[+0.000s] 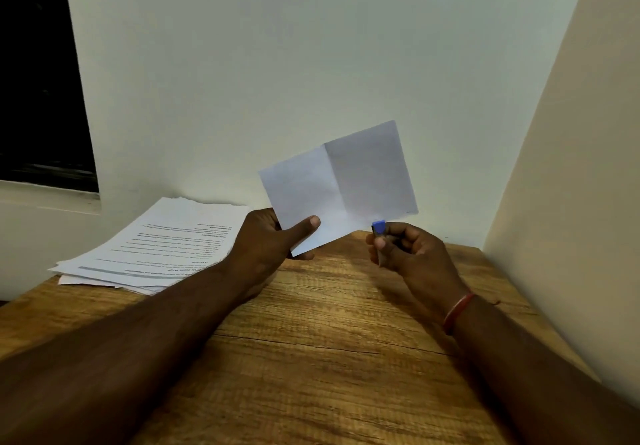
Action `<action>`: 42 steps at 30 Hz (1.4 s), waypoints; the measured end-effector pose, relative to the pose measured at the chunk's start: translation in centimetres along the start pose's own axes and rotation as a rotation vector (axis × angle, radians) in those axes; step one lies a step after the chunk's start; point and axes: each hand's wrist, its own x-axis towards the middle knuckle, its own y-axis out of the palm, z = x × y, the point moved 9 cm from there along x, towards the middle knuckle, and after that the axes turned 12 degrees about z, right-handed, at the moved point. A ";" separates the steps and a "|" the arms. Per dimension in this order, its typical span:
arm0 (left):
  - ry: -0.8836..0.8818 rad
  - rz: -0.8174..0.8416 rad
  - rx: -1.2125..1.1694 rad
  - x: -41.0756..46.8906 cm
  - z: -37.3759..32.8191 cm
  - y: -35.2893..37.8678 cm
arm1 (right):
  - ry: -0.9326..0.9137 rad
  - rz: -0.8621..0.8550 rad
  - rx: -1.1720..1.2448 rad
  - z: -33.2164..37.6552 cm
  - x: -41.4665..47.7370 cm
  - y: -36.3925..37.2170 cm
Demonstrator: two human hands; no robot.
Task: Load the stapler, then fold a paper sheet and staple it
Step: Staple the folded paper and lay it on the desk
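Left hand [273, 236] pinches the folded sheet [346, 185] at its near-left corner, thumb on the front, holding it clear of the table [329, 340] so the lower edge stays free. Right hand [412, 254] is curled round the blue-tipped stapler [379, 228], nose just beside the sheet's near-right edge, likely lining up the staple. Both forearms reach forward.

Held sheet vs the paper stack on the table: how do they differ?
The sheet is folded, with a crease down it; the stack lies flat and unfolded. The sheet is held up by the left hand; the stack rests on the table. The sheet's visible face looks blank; the stack's top page shows printed text. Both are white paper.
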 end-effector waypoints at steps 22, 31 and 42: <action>-0.068 -0.026 -0.040 0.2 0.8 -0.5 | 0.156 -0.023 -0.271 -2.5 0.4 -0.5; -0.129 0.054 -0.012 -0.2 1.1 0.9 | 0.179 -0.161 0.127 -1.4 -0.5 -0.2; -0.102 0.027 0.000 0.0 0.8 0.4 | 0.143 -0.185 0.125 -1.6 -0.2 -1.4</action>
